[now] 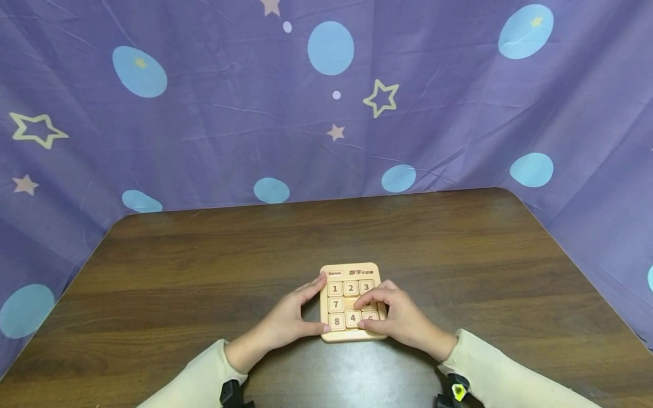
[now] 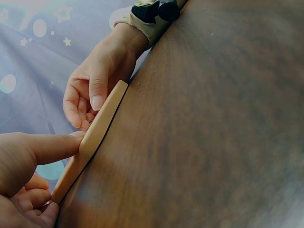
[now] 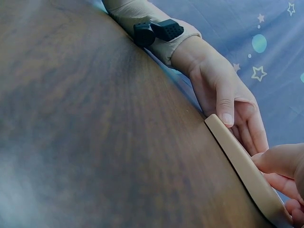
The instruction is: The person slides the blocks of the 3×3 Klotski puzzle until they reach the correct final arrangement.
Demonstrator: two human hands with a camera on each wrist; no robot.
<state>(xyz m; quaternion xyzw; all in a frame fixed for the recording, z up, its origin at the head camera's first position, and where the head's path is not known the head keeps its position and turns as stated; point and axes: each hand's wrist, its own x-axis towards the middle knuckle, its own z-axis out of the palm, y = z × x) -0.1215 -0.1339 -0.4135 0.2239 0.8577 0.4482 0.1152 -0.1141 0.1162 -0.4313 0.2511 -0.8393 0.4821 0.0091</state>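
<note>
A light wooden sliding number puzzle (image 1: 352,336) lies on the table, its numbered tiles facing up. My left hand (image 1: 285,317) holds the frame along its left side, thumb at the near corner and fingers farther up the edge. My right hand (image 1: 403,317) reaches over the right side of the puzzle. Its index fingertip is at the gap in the middle row, with the thumb tip at the lower right of the number 4 tile (image 1: 352,317). Tiles 1, 2 and 3 form the top row; 7 and 8 show at left. Right-hand fingers partly cover the right-column tiles.
The brown wood-grain table (image 1: 204,266) extends around the puzzle on all sides. A purple curtain (image 1: 229,113) with stars and blue spots hangs behind the far edge and down both sides. Each light sleeve (image 1: 199,379) has a black device at its wrist.
</note>
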